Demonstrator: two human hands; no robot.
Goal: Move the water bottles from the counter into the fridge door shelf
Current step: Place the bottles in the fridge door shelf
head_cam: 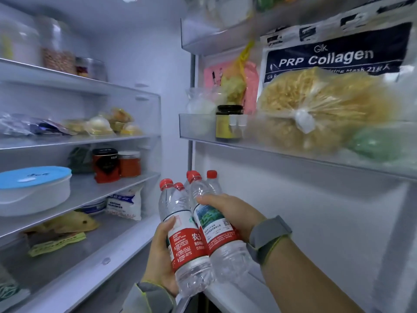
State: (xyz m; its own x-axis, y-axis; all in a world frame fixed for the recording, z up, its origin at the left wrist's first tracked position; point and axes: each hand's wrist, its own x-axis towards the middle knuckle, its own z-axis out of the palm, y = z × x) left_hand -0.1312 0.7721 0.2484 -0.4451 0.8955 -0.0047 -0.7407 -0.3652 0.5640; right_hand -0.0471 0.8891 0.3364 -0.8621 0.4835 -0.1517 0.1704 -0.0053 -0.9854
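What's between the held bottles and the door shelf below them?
Nothing visible. Both hands, left and right, hold the water bottles beside the door; the middle door shelf above is full, and the lower one is barely in view.

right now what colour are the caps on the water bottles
Red, on every cap that shows. The head view, the only one, shows them above both hands.

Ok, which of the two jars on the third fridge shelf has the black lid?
The left jar, with the dark red patterned label. The orange-red jar touching its right side has a pale lid.
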